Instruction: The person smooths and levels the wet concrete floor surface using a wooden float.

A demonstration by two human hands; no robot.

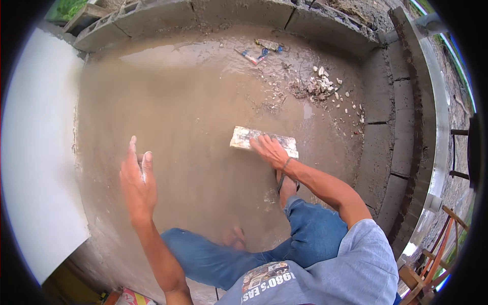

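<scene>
My right hand (271, 151) grips a worn, whitish rectangular float (242, 136), fingers over its near edge. It lies at or just above wet, grey-brown ground (173, 112) that looks like mud or fresh mortar; I cannot tell whether it touches. How the float is held underneath is hidden. My left hand (140, 180) is raised at the left with nothing in it, its fingers stretched out and the thumb apart. White residue shows on that thumb. My sandalled right foot (287, 187) stands just behind the right hand.
Concrete block walls (378, 147) border the far and right sides. A white panel (43, 147) stands at the left. White rubble (320, 84) and crumpled wrappers (256, 55) lie at the far right. A rusty-edged metal beam (414, 101) runs along the right wall.
</scene>
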